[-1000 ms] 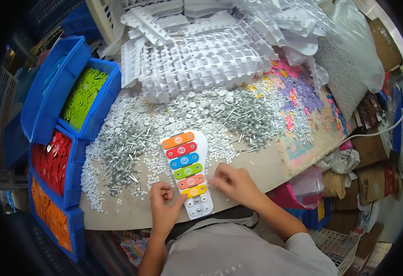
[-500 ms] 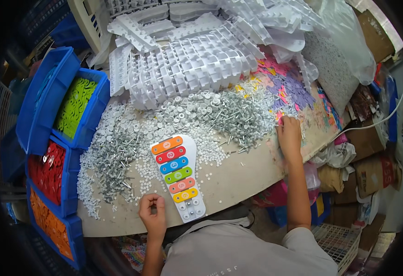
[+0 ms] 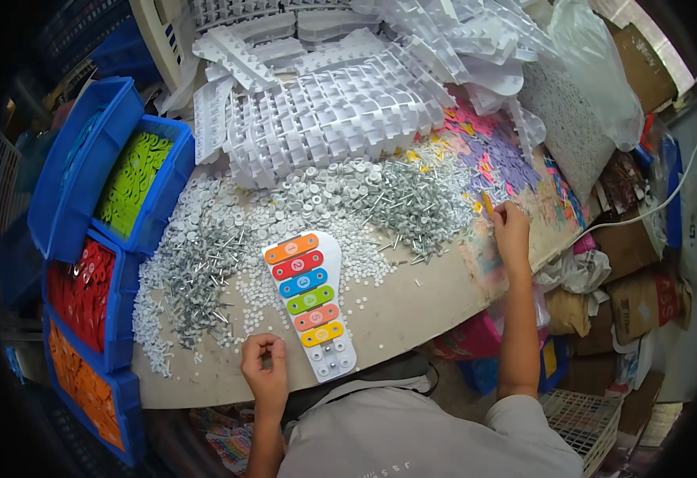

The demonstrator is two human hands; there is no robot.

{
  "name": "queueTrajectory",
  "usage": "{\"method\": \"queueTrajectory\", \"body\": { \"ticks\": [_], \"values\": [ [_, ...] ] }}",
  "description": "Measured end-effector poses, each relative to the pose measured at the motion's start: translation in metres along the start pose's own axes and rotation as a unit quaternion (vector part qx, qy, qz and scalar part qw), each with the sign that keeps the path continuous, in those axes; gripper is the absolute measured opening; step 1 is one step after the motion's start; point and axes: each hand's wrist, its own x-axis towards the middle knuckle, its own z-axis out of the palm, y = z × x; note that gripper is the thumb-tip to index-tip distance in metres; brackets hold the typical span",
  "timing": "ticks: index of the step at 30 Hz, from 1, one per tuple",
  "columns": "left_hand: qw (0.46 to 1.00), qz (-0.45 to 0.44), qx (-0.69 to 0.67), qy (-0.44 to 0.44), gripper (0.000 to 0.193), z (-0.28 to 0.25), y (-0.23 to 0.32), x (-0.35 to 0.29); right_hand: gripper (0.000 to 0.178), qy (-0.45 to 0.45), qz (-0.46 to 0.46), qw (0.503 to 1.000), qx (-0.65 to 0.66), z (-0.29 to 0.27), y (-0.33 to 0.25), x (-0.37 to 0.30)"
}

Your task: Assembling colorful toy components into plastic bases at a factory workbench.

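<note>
head view, looking down on a round worktable [image 3: 412,303] covered in small parts. left hand [image 3: 265,373] rests at the near table edge, fingers curled in with thumb against fingertips, loosely closed; cannot tell if it pinches anything. it sits just left of the lower end of a white toy xylophone base [image 3: 312,307], not touching it. the base lies flat, narrow end away from the person, with six coloured bars across it: orange, red, blue, green, salmon, yellow from far to near. bottom part of the base is bare white with small pegs or holes.

right hand [image 3: 511,231] is stretched out far right, well apart from the base, fingers pinched on a small yellow-orange strip [image 3: 487,202] at the edge of a pile of purple and pink flat pieces [image 3: 495,155]. grip is narrow, tip hold.

between the hands: heap of metal screws [image 3: 412,203] and white round washers [image 3: 324,187] spread over the table, another screw heap [image 3: 201,275] left of the base. stacked white plastic frames [image 3: 324,111] at the far side. blue bins on the left hold green bars [image 3: 129,179], red bars [image 3: 82,279], orange bars [image 3: 85,386]. cardboard boxes [image 3: 635,299] and bags lie on the floor at right.
</note>
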Motion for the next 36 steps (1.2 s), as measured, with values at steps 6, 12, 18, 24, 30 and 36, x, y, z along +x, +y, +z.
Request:
{"method": "queueTrajectory", "body": {
  "ticks": [6, 12, 18, 24, 30, 36],
  "values": [
    [1.000, 0.013, 0.006, 0.005, 0.007, 0.001, 0.001, 0.001, 0.010, 0.045, -0.018, 0.999, 0.024, -0.003, 0.011, 0.000],
    [1.000, 0.001, -0.004, -0.005, 0.007, 0.001, 0.002, 0.001, 0.013, 0.054, -0.038, 0.998, 0.011, -0.010, -0.004, -0.012],
    [1.000, -0.003, -0.003, -0.001, 0.007, -0.002, 0.003, -0.002, 0.014, 0.095, -0.037, 0.994, 0.048, -0.015, -0.026, -0.020],
    [0.999, 0.038, -0.003, 0.029, 0.006, 0.007, 0.020, -0.011, 0.011, -0.197, 0.062, 0.893, 0.400, -0.019, -0.138, -0.090],
    [0.955, 0.247, 0.088, -0.135, 0.010, 0.007, 0.066, -0.017, 0.007, -0.375, -0.132, 0.845, 0.357, -0.020, -0.221, -0.175],
    [0.942, 0.219, 0.139, -0.211, 0.012, -0.008, 0.075, -0.017, 0.009, -0.381, -0.044, 0.826, 0.413, -0.021, -0.233, -0.188]
  ]
}}
